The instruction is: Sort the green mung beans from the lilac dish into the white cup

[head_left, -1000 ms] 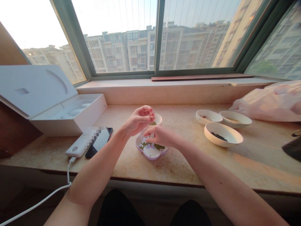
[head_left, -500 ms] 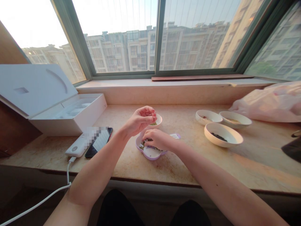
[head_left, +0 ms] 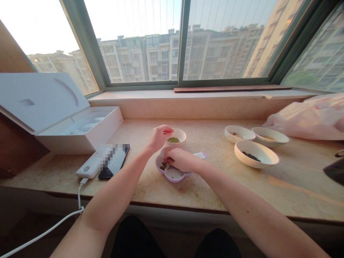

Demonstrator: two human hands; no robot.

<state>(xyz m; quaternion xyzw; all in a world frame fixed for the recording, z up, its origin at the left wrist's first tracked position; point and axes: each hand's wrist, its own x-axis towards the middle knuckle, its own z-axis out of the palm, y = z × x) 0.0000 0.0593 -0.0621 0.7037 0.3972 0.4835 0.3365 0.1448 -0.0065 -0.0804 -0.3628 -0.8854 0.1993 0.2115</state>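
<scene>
My left hand [head_left: 160, 137] is over the left rim of a small white bowl [head_left: 182, 137], its fingertips pinched together; whatever is between them is too small to see. Green mung beans [head_left: 174, 140] lie in that bowl. Nearer to me, my right hand [head_left: 179, 159] reaches down into a lobed dish [head_left: 174, 179] with a lilac rim. Its fingers are closed in a pinch among beans [head_left: 163, 166] at the dish's left side, and what they grip is hidden. A white label or tag [head_left: 200, 155] shows at the dish's right edge.
To the right stand three white bowls: one with dark beans [head_left: 251, 156], two behind [head_left: 240, 133] [head_left: 270, 137] with small contents. A plastic bag [head_left: 309, 116] lies beyond. On the left are an open white box [head_left: 104, 125], a phone [head_left: 114, 165] and a corded power bank [head_left: 87, 167].
My left hand has turned palm-down and shifted slightly left, so more of the bowl and its beans shows. In the dish, my right hand's fingers have drawn together.
</scene>
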